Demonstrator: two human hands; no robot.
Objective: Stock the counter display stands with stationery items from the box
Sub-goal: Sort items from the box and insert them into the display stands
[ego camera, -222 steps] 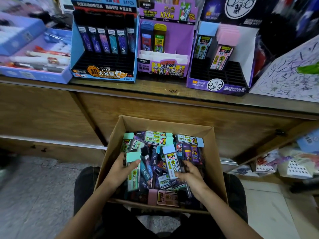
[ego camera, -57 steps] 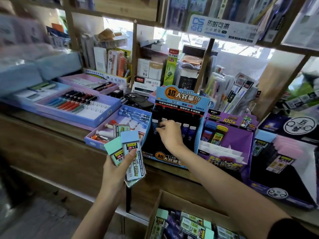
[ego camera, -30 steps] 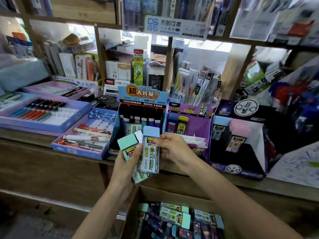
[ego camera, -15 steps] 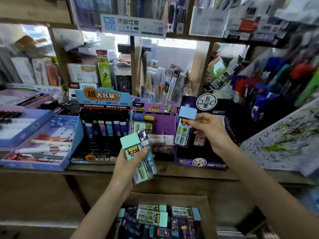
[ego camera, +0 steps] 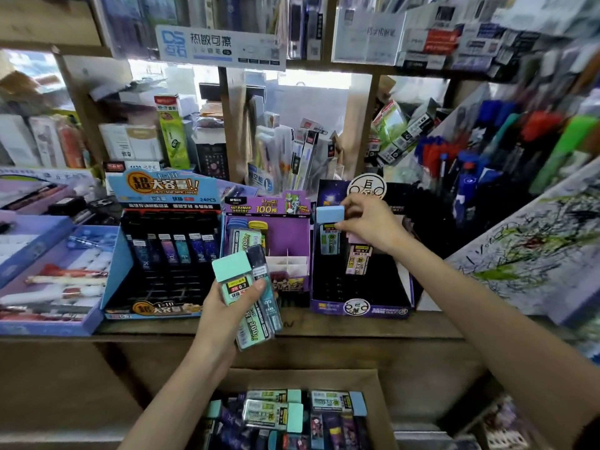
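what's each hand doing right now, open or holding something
left hand: grips a bunch of lead refill cases.
right hand: pinches a blue-capped case at the purple display stand.

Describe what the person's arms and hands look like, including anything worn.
The left hand and right hand are bare: no gloves or rings show. Both forearms are uncovered, with no watch or bracelet at either wrist. A dark patch at the frame's lower right corner may be a short sleeve's edge.
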